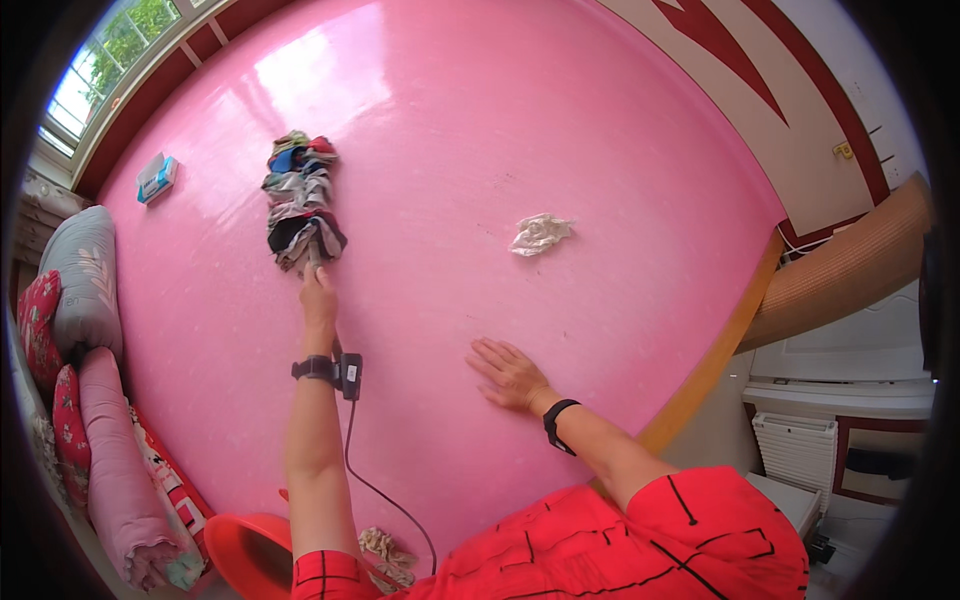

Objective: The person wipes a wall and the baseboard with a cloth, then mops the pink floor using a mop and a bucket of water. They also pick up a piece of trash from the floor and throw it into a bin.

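My left hand [319,294] grips the short handle of a brush-like duster made of multicoloured cloth strips [302,196], which lies on the glossy pink floor [420,285] and points away from me. Flat on the same surface, to the right, rests my right hand [510,375], fingers apart and nothing held. Beyond it lies a crumpled whitish cloth or tissue [540,234], with dark specks of debris scattered around. A strap with a small black device sits on my left wrist, and a cable runs from it towards me. My right wrist bears a black band.
A blue and white tissue box [157,180] stands at the far left. Pillows [82,277] and a rolled pink quilt [120,465] line the left edge. Near me are an orange-red basin [244,555] and a crumpled cloth [386,555]. A rolled tan mat [840,262] juts in at right.
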